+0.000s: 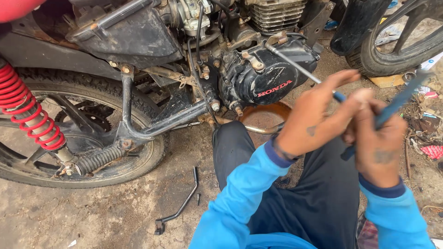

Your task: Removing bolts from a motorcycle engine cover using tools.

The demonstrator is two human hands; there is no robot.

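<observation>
My left hand (pixel 309 122) is clamped on the handle of a long screwdriver (pixel 300 69), its tip at the top edge of the black engine side cover (pixel 270 76). My right hand (pixel 376 138) grips a blue tool (pixel 397 103). The cover is still mounted. A removed lever (pixel 182 205) lies on the ground below the cover and a drain pan (pixel 265 117) sits under it. There is open room to the cover's right, up to the front tyre (pixel 392 50).

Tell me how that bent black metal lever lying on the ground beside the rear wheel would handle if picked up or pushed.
The bent black lever looks like solid metal rod, so it is probably stiff and fairly heavy for its size. Its crooked shape and clamp end should stop it rolling; pushed, it would more likely scrape or pivot on the rough concrete ground. It lies near oily engine parts, so it may be somewhat slippery.
</observation>
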